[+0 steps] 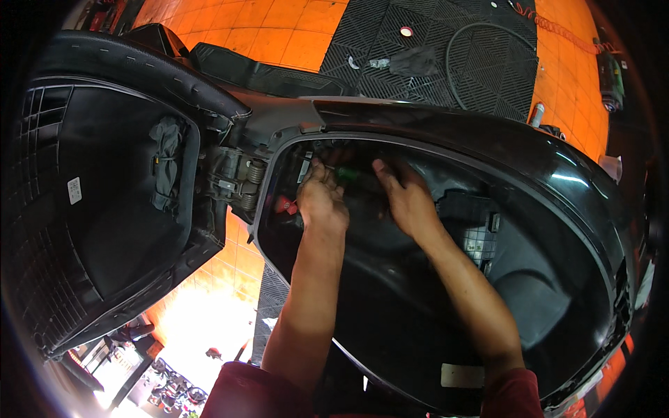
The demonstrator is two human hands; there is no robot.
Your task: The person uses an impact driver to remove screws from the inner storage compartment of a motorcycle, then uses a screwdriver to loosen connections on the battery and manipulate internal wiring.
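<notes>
Both my arms reach down into the black under-seat compartment (376, 292) of a scooter. Near its front end, my left hand (323, 202) is closed, with its fingers pinched at what looks like a screwdriver (346, 174) with a green handle. Shadow hides part of that tool. Beside the left wrist sits a red cap or cover (284, 204) at the compartment wall. My right hand (408, 198) hovers to the right of the green handle, thumb raised and fingers apart, with nothing visible in it. Its fingertips fade into the dark.
The raised seat (125, 160) stands at the left on its spring hinge (244, 174), a dark bundle (167, 164) strapped under it. Glossy black bodywork (488, 132) borders the compartment. Beyond lie a black mat (425, 42) with a hose loop and orange floor tiles (258, 28).
</notes>
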